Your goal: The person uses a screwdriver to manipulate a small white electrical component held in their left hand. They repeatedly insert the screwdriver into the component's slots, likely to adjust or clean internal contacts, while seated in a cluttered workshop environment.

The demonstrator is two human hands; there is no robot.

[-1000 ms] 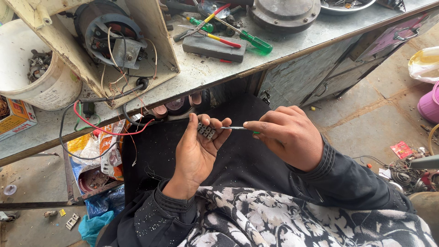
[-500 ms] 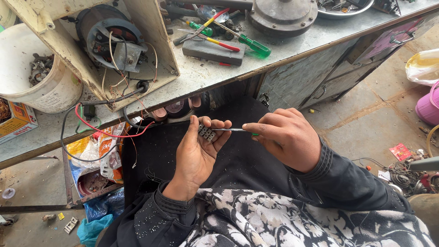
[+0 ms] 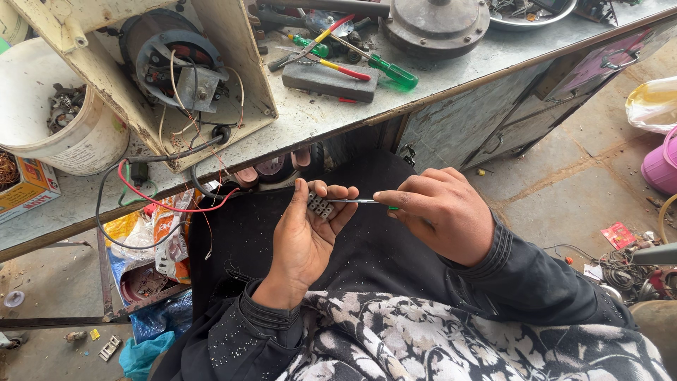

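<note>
Change: hardly any; both hands keep their pose, the view has only drifted a little
Left hand (image 3: 305,236): palm up over a dark cloth lap, fingers curled, grip closed around a small ribbed grey terminal block (image 3: 321,206)
Right hand (image 3: 441,212): grip pinched shut on a thin steel screwdriver (image 3: 356,202), its tip at the block
Desk (image 3: 451,67): scuffed grey metal, carrying a dark slab (image 3: 329,80), a green-handled screwdriver (image 3: 384,68) and a cream housing with a round motor (image 3: 176,60)
Far left: white plastic bucket (image 3: 53,116)

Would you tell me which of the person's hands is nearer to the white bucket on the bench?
Left. The left hand holds a small terminal block below and right of the white bucket; the right hand, gripping a screwdriver, is farther right.
</note>
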